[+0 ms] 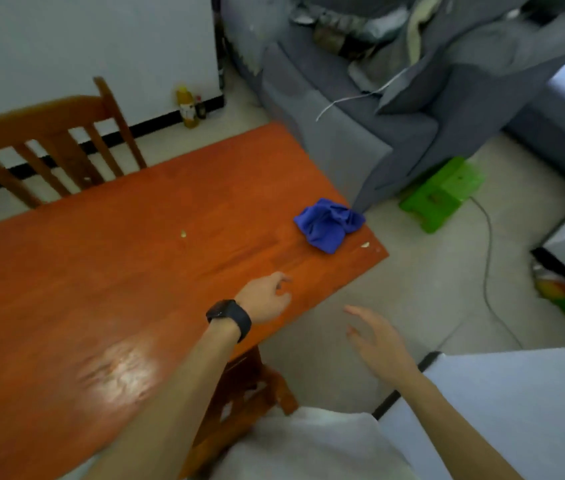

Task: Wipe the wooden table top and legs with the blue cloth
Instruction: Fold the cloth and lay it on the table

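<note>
The wooden table [101,271] runs off the left edge, and the chair [49,133] behind is blurred.

Black wristwatch [229,318] on left wrist, bare forearms [184,393], white clothing [308,445].

A crumpled blue cloth [329,224] lies near the table's [101,271] right edge; both hands, left [267,299] and right [376,341], hover empty nearer.

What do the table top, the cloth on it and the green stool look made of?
Table top: wood, glossy orange-brown finish; plank seams and glare show. Blue cloth: soft fabric, crumpled into folds. Green stool: probably moulded plastic, uniform bright colour.
</note>
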